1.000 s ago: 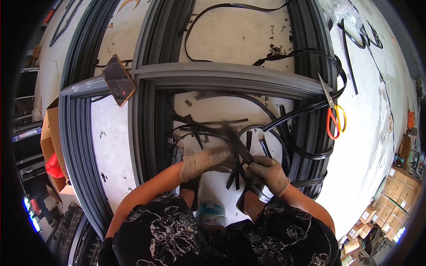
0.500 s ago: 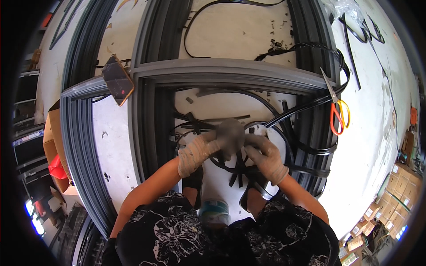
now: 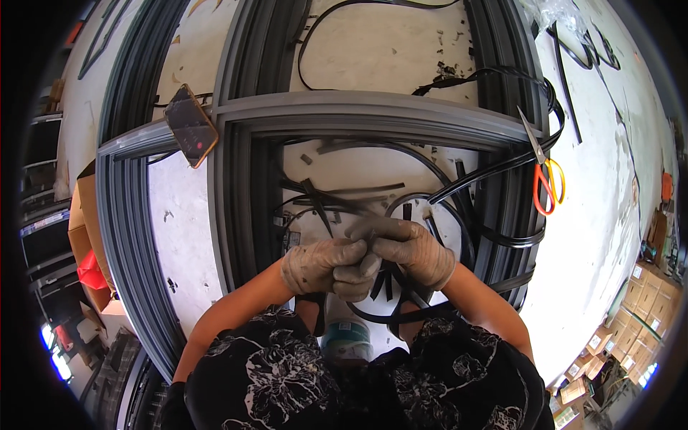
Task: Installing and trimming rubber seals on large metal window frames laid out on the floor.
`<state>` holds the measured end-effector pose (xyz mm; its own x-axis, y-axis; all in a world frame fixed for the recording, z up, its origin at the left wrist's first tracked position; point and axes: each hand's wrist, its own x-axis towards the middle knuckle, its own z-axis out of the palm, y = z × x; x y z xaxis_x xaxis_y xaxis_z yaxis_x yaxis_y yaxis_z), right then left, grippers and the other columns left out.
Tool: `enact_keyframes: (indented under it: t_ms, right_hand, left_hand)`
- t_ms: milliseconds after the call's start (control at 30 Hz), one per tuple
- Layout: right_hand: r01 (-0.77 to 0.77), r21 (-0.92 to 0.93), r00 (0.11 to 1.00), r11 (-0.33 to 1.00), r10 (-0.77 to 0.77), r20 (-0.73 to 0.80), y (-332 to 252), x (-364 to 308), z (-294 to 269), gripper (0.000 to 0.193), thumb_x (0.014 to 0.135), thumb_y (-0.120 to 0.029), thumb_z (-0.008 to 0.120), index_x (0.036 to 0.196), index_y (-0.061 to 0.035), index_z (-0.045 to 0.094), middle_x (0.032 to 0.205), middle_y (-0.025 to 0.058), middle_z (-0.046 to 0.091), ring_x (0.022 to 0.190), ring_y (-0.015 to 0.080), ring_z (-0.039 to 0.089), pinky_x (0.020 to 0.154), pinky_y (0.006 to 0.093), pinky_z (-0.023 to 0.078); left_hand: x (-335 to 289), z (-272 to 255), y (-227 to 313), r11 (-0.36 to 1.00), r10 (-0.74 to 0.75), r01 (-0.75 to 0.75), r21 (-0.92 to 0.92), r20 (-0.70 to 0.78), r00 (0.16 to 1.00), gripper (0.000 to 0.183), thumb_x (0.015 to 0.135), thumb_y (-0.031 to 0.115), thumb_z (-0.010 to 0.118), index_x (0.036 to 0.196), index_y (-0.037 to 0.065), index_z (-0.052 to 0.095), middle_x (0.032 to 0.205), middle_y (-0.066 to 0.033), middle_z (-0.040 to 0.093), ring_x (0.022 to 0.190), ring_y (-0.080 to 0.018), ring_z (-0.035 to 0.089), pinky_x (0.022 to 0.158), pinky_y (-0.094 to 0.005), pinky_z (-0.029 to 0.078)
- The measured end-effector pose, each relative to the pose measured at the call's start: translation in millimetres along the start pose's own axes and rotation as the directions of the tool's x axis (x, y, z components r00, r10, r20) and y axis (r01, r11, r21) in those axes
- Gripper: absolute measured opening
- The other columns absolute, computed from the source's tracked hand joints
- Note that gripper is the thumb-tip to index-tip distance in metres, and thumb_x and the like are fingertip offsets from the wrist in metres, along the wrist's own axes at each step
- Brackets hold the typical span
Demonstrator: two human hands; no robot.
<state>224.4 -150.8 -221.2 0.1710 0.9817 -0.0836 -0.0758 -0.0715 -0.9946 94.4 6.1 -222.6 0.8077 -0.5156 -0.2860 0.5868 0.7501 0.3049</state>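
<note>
A black sealing strip [image 3: 423, 314] sags in a curve just below the two hands, in front of the person's lower legs; its near part disappears beneath the gloves, inside the opening of a dark grey profiled frame [image 3: 373, 107]. The gloved left hand [image 3: 333, 261] has its fingers curled, thumb pressed to forefinger; the gloved right hand [image 3: 408, 251] bends in to meet it, thumb and fingers also pressed together; both appear to pinch the strip, though which part lies between the tips I cannot tell, as the gloves hide it.

The strip should handle as light, soft and springy, apt to twist or curl and hard to break; its glossy surface may slip a little, so a firm pinch close to an end, with the loose length supported, looks the best hold.

Just beyond the hands lie cut strip pieces [image 3: 318, 206]; more black strips [image 3: 494, 173] loop over the frame's right side, near scissors [image 3: 542, 188] with red and yellow handles; a smartphone [image 3: 190, 127] rests on the left of the crossbar; a tub [image 3: 345, 340] with a teal band stands between the feet.
</note>
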Motion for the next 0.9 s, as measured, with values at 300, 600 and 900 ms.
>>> enact_keyframes:
  t_ms: [300, 600, 900]
  right_hand:
    - [-0.143, -0.320, 0.940, 0.937, 0.028, -0.340, -2, -3, 9, 0.016, 0.077, -0.013, 0.066, 0.089, -0.0026, 0.065, 0.086, 0.0114, 0.061, 0.081, 0.0232, 0.060, 0.073, 0.0294, 0.049]
    - [-0.409, -0.191, 0.883, 0.892, 0.333, -0.330, -3, -1, 23, 0.021, 0.077, -0.021, 0.066, 0.088, -0.0022, 0.066, 0.075, 0.0146, 0.064, 0.067, 0.0265, 0.063, 0.061, 0.0334, 0.050]
    - [-0.154, -0.570, 0.979, 0.807, 0.045, -0.201, -16, -12, 16, 0.012, 0.075, -0.013, 0.065, 0.080, -0.0017, 0.063, 0.078, 0.0128, 0.063, 0.066, 0.0275, 0.062, 0.059, 0.0345, 0.049]
  left_hand:
    - [-5, 2, 13, 0.698, 0.287, 0.161, 0.698, -0.478, 0.830, 0.047, 0.089, 0.046, 0.054, 0.104, 0.001, 0.060, 0.090, -0.0064, 0.060, 0.086, -0.0156, 0.056, 0.079, -0.0299, 0.045]
    - [0, 1, 18, 0.413, 0.314, 0.362, 0.836, -0.504, 0.804, 0.035, 0.087, 0.036, 0.058, 0.101, 0.004, 0.061, 0.091, -0.0095, 0.061, 0.083, -0.0159, 0.057, 0.076, -0.0313, 0.047]
    - [10, -1, -14, 0.764, 0.312, 0.131, 0.632, -0.539, 0.783, 0.030, 0.090, 0.034, 0.053, 0.090, 0.004, 0.059, 0.088, -0.0049, 0.058, 0.081, -0.0161, 0.056, 0.079, -0.0281, 0.044]
